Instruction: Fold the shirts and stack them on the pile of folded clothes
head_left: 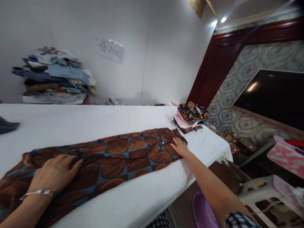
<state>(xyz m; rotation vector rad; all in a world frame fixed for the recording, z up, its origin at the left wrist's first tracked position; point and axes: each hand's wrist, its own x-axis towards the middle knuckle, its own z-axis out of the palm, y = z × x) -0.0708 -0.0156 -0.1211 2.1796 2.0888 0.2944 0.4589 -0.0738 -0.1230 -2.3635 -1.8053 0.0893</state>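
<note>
A brown and blue patterned shirt [114,155] lies in a long, narrow folded strip across the white-covered table [147,193]. It runs from the lower left to the right, and a small pale button shows near its right end. My left hand [55,172], with a silver bracelet at the wrist, rests palm down on the left part of the cloth with its fingers stretched out. At the far right end, my right hand [179,146] lies flat on the fabric, fingers spread. Neither hand pinches the cloth as far as I can see. The shirt's left end runs out of view.
Behind the table, a tall heap of clothes [57,76] stands at the left. Folded garments [190,115] are stacked at the table's right end. A dark cloth [8,125] lies at the left edge. Below right are a purple basin [204,210] and a white stool [263,193].
</note>
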